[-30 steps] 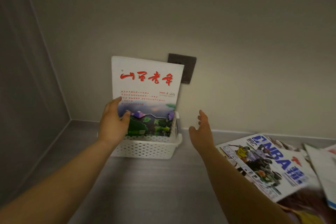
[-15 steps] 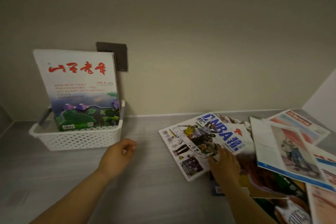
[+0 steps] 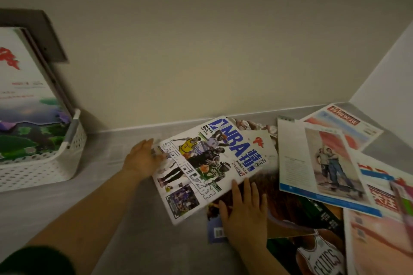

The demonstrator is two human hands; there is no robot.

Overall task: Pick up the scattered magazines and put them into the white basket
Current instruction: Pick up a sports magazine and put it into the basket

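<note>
a grey table (image 3: 107, 212) runs along a beige wall (image 3: 201, 51). at the far left, a white basket (image 3: 67, 163) with perforated sides stands by the wall. a red-title magazine (image 3: 26, 107) stands upright in it, leaning back toward a dark wall plate (image 3: 44, 35). this side is blurred.

the other magazines lie overlapping across the right half of the table. topmost, near the centre, is the nba magazine (image 3: 210, 163), cover up and set at an angle. the left hand (image 3: 143, 159) is open at its left edge, fingers straight and touching the paper. whether any finger is under the cover cannot be told. the right hand (image 3: 245, 212) lies flat and open, fingers spread, on a dark magazine (image 3: 288, 194) beneath. its fingertips meet the nba magazine's near right edge.

just right of it, a white magazine (image 3: 317, 163) showing two standing people overlaps the dark one. a red-banner magazine (image 3: 344, 123) lies farther back by the right wall, and another with red lettering (image 3: 384, 198) lies nearer. a celtics cover (image 3: 319, 254) shows at the near edge. a dark sleeve (image 3: 33, 261) fills the near left corner.
</note>
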